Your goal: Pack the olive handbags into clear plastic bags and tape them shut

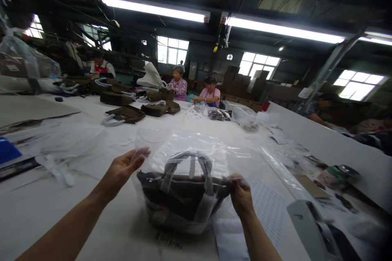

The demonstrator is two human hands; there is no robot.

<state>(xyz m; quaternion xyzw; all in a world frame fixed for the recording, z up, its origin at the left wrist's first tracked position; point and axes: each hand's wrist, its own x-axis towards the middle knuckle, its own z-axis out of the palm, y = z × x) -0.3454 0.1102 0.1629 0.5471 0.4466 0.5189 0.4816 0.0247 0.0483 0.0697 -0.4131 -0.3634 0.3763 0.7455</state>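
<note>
A dark brown handbag with wrapped, pale grey handles stands upright on the white table, inside a clear plastic bag. My left hand pinches the plastic at its upper left edge, thumb and fingers closed on the film. On the other side, my right hand is closed on the plastic by the handbag's top right corner. The upper part of the plastic rises loosely above the handles. Whether my right fingers also grip the handbag itself, I cannot tell.
Several brown handbags lie farther back on the table. Printed sheets lie to the right, near a grey device and a jar. Two people sit across the table; a low white partition runs along the right.
</note>
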